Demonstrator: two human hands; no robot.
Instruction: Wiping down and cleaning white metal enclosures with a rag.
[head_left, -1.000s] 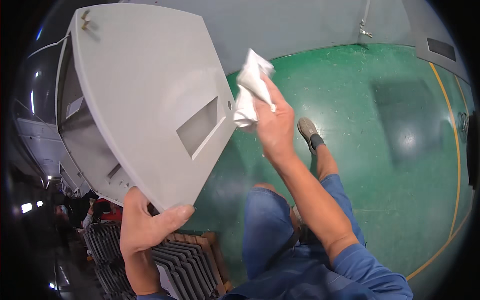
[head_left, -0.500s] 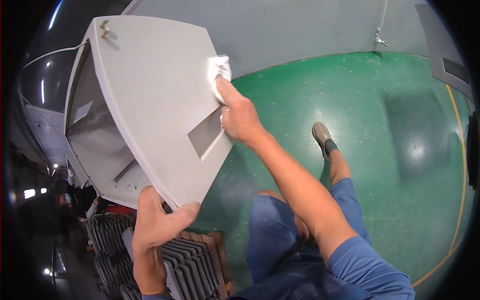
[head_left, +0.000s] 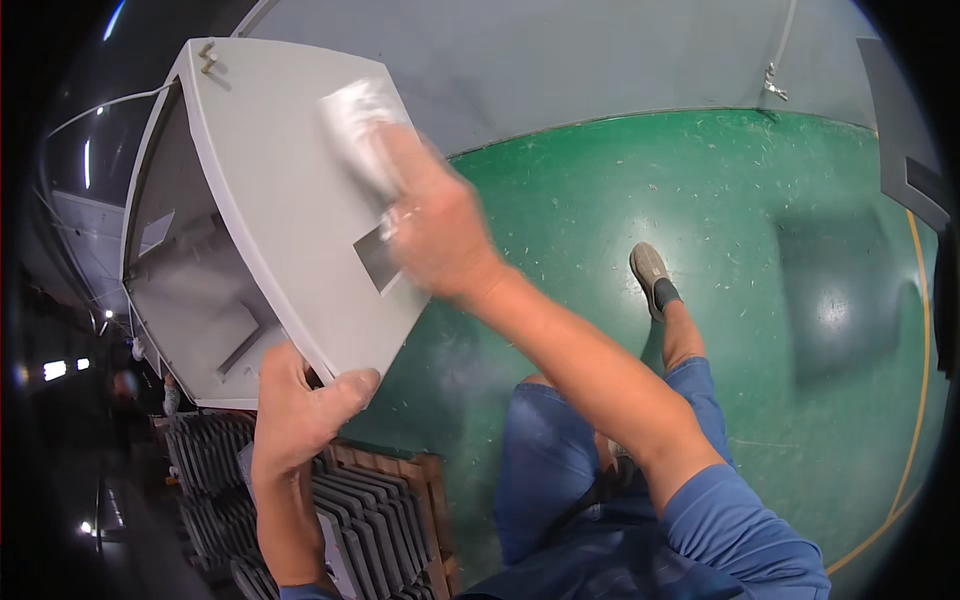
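A large light-grey metal cabinet shell [head_left: 270, 150] hangs tilted at the left, its open side facing left and a rectangular cutout [head_left: 376, 262] in its near panel. My left hand [head_left: 305, 405] grips the lower corner edge of the cabinet, thumb over the outer face and fingers bent behind the rim. My right hand [head_left: 440, 225] is closed on a white cloth [head_left: 360, 125], pressed to the panel's outer face above the cutout. Hand and cloth are smeared by motion. Two small brass-coloured studs [head_left: 208, 58] stick out near the panel's top corner.
Stacked dark grey metal parts [head_left: 370, 520] rest on a wooden pallet [head_left: 432, 490] at the lower left. Green floor [head_left: 560, 230] with a yellow line [head_left: 915, 420] spreads to the right. Another grey panel [head_left: 905, 140] shows at the far right, and a grey wall [head_left: 600, 60] stands behind.
My right hand has moved left across the panel with the cloth, away from its right edge. The cabinet and my left hand have shifted slightly left in the picture.
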